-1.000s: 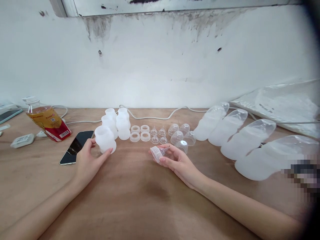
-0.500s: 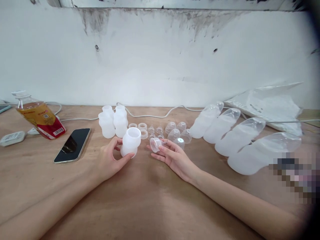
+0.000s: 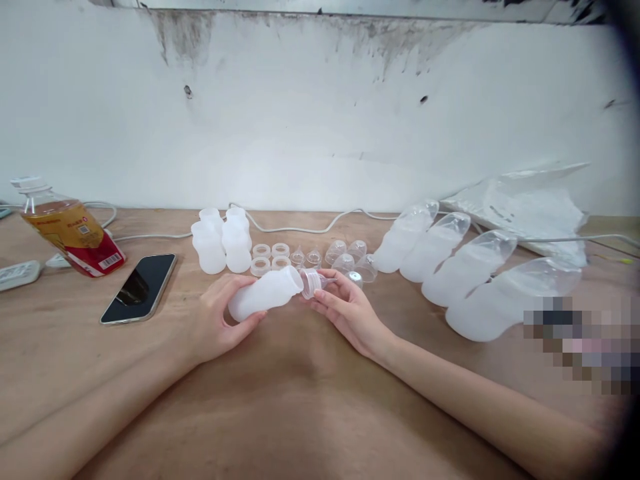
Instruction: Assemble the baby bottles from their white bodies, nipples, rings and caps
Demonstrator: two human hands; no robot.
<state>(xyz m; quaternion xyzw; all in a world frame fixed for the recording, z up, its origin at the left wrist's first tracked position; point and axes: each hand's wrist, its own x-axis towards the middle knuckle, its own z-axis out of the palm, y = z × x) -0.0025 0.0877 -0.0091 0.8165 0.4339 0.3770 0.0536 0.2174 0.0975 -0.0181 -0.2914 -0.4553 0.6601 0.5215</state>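
My left hand (image 3: 220,317) grips the lower part of a milky white bottle (image 3: 265,293), which lies tilted with its open mouth toward the right. In my right hand (image 3: 350,307) is a clear nipple with a threaded ring (image 3: 313,284), its threaded end facing the bottle mouth. The two parts are at or very near each other; whether they touch is hard to tell. Just behind them on the table are several white rings (image 3: 261,251), several clear nipples (image 3: 313,257) and several clear domed caps (image 3: 340,252).
Several white bottles (image 3: 210,248) stand behind my left hand. At the right is a row of capped bottles (image 3: 470,267), with a plastic bag (image 3: 520,207) behind. A phone (image 3: 139,288), a drink bottle (image 3: 75,233) and a white cable (image 3: 310,231) also lie about.
The bottle in my left hand has tipped from nearly upright to leaning right, its mouth now by the threaded ring. The view has shifted slightly.
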